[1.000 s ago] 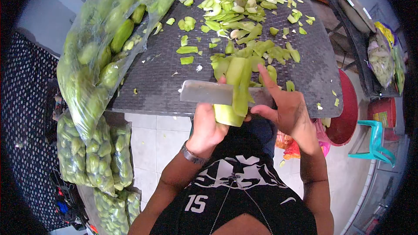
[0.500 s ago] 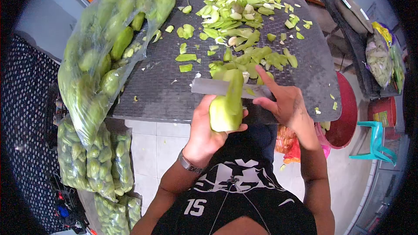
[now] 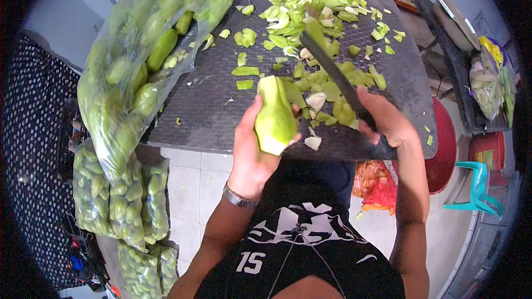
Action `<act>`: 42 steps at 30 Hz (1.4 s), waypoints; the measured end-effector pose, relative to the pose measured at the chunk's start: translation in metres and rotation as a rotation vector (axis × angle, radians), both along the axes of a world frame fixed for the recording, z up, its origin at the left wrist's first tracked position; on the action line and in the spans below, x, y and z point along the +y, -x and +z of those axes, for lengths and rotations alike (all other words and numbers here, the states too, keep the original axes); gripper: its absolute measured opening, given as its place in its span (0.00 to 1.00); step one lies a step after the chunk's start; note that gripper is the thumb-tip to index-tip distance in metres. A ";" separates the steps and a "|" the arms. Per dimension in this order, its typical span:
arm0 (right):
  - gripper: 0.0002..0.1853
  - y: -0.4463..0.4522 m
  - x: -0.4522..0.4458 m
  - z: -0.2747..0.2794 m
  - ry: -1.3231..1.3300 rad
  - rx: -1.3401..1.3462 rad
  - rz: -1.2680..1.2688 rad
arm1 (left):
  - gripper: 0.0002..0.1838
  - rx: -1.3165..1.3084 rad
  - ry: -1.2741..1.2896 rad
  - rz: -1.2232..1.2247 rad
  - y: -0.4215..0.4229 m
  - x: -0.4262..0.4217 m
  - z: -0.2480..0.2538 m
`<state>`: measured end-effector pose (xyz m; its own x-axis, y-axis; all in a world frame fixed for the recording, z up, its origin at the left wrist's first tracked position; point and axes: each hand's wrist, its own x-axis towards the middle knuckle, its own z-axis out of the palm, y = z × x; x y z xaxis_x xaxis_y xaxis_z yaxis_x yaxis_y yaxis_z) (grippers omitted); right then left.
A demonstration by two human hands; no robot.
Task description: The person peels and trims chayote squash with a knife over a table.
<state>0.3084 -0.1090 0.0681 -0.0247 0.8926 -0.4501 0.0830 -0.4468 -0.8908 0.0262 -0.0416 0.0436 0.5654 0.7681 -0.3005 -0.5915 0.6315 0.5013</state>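
A long pale green fruit (image 3: 273,116), largely peeled and cut flat at its ends, stands tilted in my left hand (image 3: 249,152); its exact kind is unclear. My left fingers wrap round its lower part, above the table's near edge. My right hand (image 3: 390,119) is closed on a knife (image 3: 335,72), whose dark, broad blade points up and to the left. The blade is apart from the fruit, over the scattered peels. Green peelings (image 3: 338,80) and a few whitish pieces (image 3: 312,143) lie beneath and between my hands.
The dark woven-top table (image 3: 205,116) bears a heap of peelings (image 3: 310,8) at its far side. A clear bag of green fruit (image 3: 130,77) hangs over its left edge, above more filled bags (image 3: 119,202). Right are a red tub (image 3: 446,144) and a teal stool (image 3: 475,191).
The knife has left the fruit and swung up and right, its blade now turned edge-on. The long peel strip is off the fruit. My left hand has tipped the fruit more upright.
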 end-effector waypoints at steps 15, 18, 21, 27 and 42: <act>0.40 0.094 -0.038 0.017 -0.643 -0.912 0.118 | 0.26 -0.003 0.032 -0.009 -0.020 0.005 -0.005; 0.43 0.097 -0.041 0.007 -0.752 -1.014 0.129 | 0.25 -0.034 0.036 -0.038 -0.027 0.002 0.003; 0.44 0.095 -0.041 0.004 -0.761 -1.098 0.156 | 0.25 -0.083 0.054 -0.074 -0.030 0.002 0.005; 0.46 0.089 -0.040 0.008 -0.788 -1.052 0.223 | 0.25 -0.108 0.083 -0.107 -0.029 0.004 0.002; 0.44 0.082 -0.044 0.012 -0.786 -1.170 0.202 | 0.27 -0.032 0.043 -0.023 -0.029 -0.011 0.007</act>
